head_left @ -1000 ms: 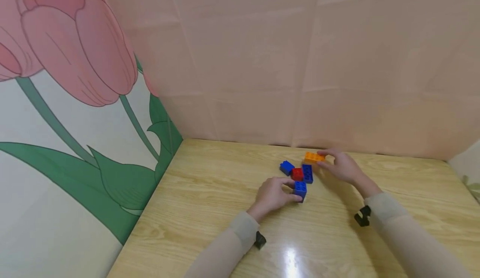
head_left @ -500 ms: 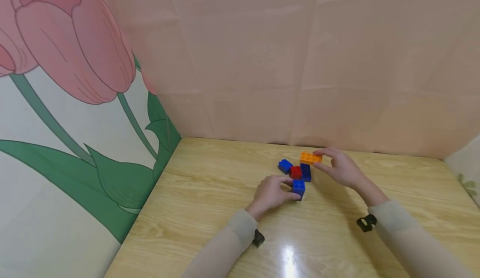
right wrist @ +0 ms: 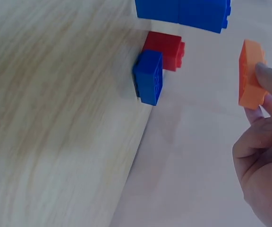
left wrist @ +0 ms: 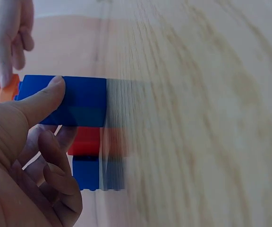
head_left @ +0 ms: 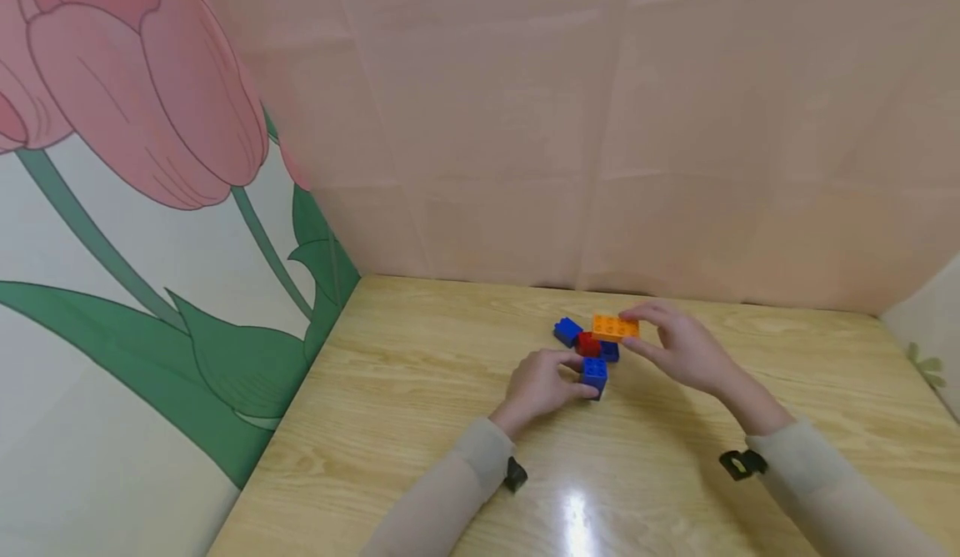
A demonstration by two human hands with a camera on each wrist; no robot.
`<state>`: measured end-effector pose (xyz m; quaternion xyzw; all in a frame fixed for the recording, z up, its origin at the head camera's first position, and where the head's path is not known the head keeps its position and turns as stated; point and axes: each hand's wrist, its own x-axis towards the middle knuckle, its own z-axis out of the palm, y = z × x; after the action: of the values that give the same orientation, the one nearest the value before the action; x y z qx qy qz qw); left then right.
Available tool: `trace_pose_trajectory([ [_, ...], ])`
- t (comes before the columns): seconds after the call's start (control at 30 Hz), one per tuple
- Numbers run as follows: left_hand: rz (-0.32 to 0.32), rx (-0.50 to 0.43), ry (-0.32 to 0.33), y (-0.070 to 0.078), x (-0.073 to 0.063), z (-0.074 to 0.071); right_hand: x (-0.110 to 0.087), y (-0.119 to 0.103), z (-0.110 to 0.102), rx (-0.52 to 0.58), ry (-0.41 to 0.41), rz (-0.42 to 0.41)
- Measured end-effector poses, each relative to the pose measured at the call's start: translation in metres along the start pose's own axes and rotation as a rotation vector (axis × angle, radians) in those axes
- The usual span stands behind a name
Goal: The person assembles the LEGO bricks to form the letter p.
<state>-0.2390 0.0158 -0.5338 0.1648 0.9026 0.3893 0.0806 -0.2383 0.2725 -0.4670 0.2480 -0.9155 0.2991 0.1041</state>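
I have the left hand [head_left: 538, 388] pinching the two-high blue brick stack [head_left: 594, 378] between thumb and fingers; it stands upright, studs up, apparently on the wooden table [head_left: 405, 474]. My right hand [head_left: 682, 347] grips the orange 2x4 brick [head_left: 609, 328] by one end, thumb against finger, raised off the wood beyond the stack. Just past the stack lie the red brick [head_left: 588, 344] and a dark blue brick [head_left: 611, 353], partly hidden from the head view; a smaller blue brick [head_left: 567, 331] sits beside the red one. Held by its end, the orange brick could, I judge, twist or droop if that pinch slackens. Carried too low, it might clip the loose bricks; pressed down off-centre, it could tip the narrow stack.
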Motion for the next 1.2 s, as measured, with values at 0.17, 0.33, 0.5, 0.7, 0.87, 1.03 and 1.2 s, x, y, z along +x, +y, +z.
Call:
trace_pose_trajectory([
  [0.17, 0.01, 0.001, 0.007, -0.001, -0.001, -0.001, -0.006, -0.006, 0.002, 0.0, 0.006, -0.025],
  [0.33, 0.01, -0.007, 0.011, 0.001, -0.001, -0.002, -0.014, -0.01, 0.006, 0.022, -0.025, 0.0],
  [0.5, 0.007, -0.003, 0.014, 0.001, -0.002, -0.003, -0.02, -0.012, 0.01, 0.046, -0.046, 0.015],
  [0.7, 0.008, -0.005, 0.018, 0.001, -0.002, -0.003, -0.024, -0.01, 0.017, 0.049, -0.039, -0.015],
  [0.87, 0.007, -0.004, 0.017, 0.002, -0.002, -0.003, -0.027, -0.008, 0.022, 0.059, -0.042, -0.003],
  [1.03, 0.011, -0.003, 0.018, 0.002, -0.002, -0.003, -0.028, -0.006, 0.024, 0.059, -0.036, -0.008],
  [1.2, 0.015, -0.002, 0.02, 0.002, -0.002, -0.002, -0.03, -0.006, 0.024, 0.064, -0.037, -0.011],
])
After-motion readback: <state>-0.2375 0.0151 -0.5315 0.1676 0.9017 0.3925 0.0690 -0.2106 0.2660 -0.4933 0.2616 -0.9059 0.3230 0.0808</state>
